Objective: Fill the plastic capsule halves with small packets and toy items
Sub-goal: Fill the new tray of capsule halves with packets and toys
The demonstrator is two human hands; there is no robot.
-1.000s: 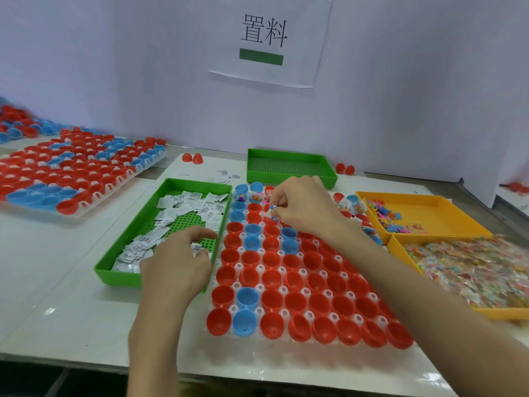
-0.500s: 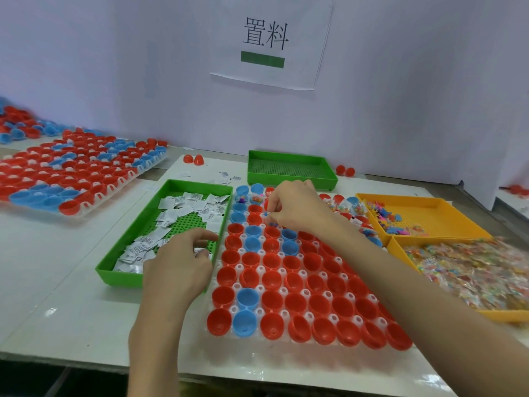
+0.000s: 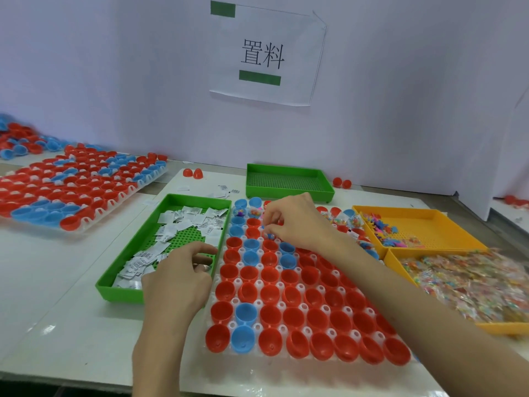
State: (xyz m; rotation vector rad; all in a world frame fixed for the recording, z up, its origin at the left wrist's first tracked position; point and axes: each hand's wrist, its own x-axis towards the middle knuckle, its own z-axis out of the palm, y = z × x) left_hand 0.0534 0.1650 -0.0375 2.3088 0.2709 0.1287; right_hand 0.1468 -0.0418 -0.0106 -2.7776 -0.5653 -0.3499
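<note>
Head view. Landmark: capsule rack (image 3: 258,304), white, its red and blue capsule halves (image 3: 270,293) sitting mouth up; a few at its far edge hold colourful bits.

Right hand (image 3: 294,222) is over the rack's far rows, thumb and forefinger pinching a small blue piece (image 3: 269,235).

Left hand (image 3: 177,277) is just left of the rack, fingers curled over the near end of the green tray (image 3: 114,290) of white packets (image 3: 183,222). Cannot tell if it grips any.

Right of the rack: yellow tray (image 3: 429,224) with toy items (image 3: 380,227).
</note>
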